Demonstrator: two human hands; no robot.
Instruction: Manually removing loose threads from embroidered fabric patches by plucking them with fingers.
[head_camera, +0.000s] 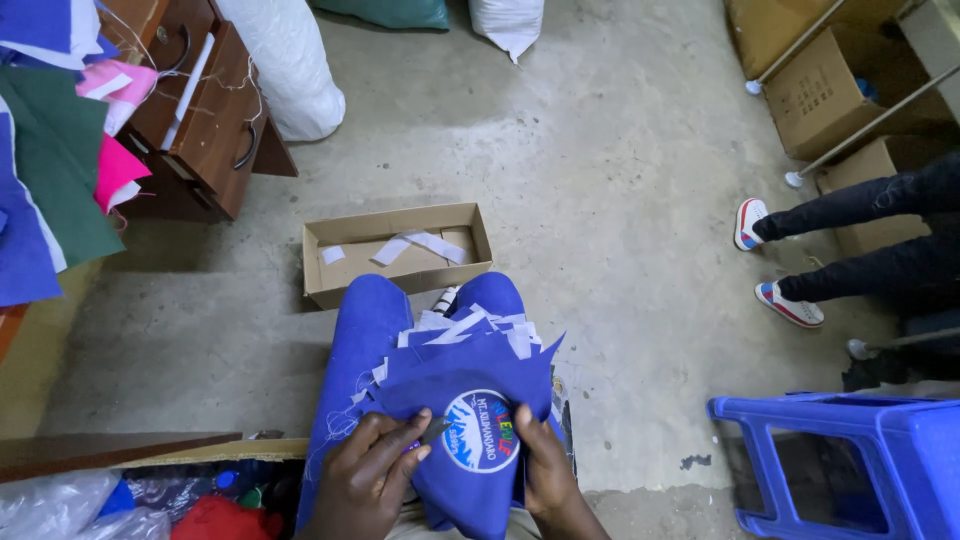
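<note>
— Blue felt pennants (470, 370), what shape are they in?

— Soft, matte, pointed pieces stacked on the lap, white strips along their far edges. The top one bears a round printed badge (480, 430), lying between both sets of fingers.

— And the hands?

— The left hand (365, 480) pinches the stack's near left edge, fingers closed on a small dark tool (432, 432). The right hand (545, 470) clamps the right edge, thumb on top.

— Beyond the fingertips?

— An open cardboard box (400, 255) on rough concrete.

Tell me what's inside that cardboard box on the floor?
Inside the open cardboard box lie a few white strips on its brown bottom. The near wall hides the front part of the bottom.
</note>
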